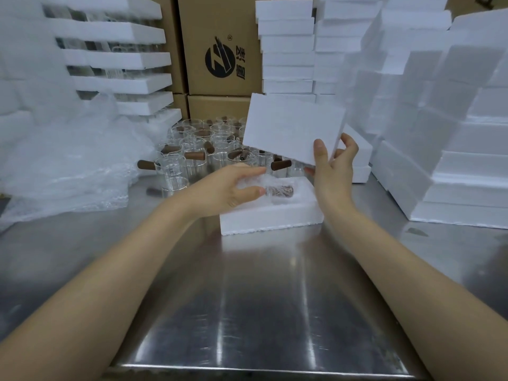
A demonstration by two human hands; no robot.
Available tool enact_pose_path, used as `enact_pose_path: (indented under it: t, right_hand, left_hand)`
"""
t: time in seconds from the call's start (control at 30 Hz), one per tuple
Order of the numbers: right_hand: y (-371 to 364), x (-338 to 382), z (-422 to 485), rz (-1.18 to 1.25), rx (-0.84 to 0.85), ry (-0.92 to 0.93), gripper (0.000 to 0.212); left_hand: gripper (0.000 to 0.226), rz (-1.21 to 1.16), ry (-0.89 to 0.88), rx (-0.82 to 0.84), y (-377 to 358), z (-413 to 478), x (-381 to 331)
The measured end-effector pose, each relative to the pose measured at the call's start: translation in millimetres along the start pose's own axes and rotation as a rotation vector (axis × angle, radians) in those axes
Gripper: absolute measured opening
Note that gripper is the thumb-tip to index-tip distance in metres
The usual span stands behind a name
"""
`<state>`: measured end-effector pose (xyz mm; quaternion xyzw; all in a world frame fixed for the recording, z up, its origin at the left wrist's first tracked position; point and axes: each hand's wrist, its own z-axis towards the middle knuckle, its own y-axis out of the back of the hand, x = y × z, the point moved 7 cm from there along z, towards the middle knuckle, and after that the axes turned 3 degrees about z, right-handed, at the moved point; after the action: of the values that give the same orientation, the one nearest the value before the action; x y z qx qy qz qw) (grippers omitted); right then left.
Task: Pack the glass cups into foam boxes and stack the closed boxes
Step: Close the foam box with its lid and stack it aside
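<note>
- Bubble wrap [63,166] lies heaped along the left of the steel table [261,312] and hems that side in. It is soft, so brushing it would do little harm.
- The left hand [231,188] reaches into the foam base [270,215], its fingers above and thumb below lightly pinching the wrapped cup [277,191]. The cup lies on its side in the recess with its brown handle showing through the wrap.
- The step in hand looks like closing: the cup is seated and the base is not yet covered. The left hand will need to come clear of the recess before anything comes down on it.
- Unpacked glass cups [209,144] crowd the table just behind the base, with cardboard boxes [220,50] behind them. Their handles stick out toward the base, so its far edge is the risky one.
- The foam lid [292,127] is tilted in the air above and behind the base. The right hand [334,166] pinches its lower right corner, thumb in front and fingers curled behind.
- Next, the lid wants levelling, squaring with the base's rim, and lowering straight down.
- Foam stacks [439,133] wall in the right side close by. The widest free room is the bare steel toward the person.
</note>
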<state>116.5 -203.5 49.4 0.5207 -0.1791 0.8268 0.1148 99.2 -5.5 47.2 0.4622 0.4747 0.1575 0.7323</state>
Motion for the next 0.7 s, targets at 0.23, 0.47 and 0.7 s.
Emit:
enact_pose_path:
  t: [0.23,0.47,0.7]
  right_hand:
    - [9.6,5.3,8.8,-0.017,-0.053,0.022,0.049]
    - [14.1,0.6,14.8,0.421,-0.081,-0.265,0.035]
    - [-4.3,5.1,6.8,0.211,0.168,-0.399,0.013]
  left_hand:
    - [0.117,-0.152,0.044,0.159,2.5,-9.3,18.1]
    - [0.122,-0.098,0.082,0.032,11.0,-3.0,41.8]
    - [0.141,-0.409,0.022,-0.313,40.0,2.0,27.8]
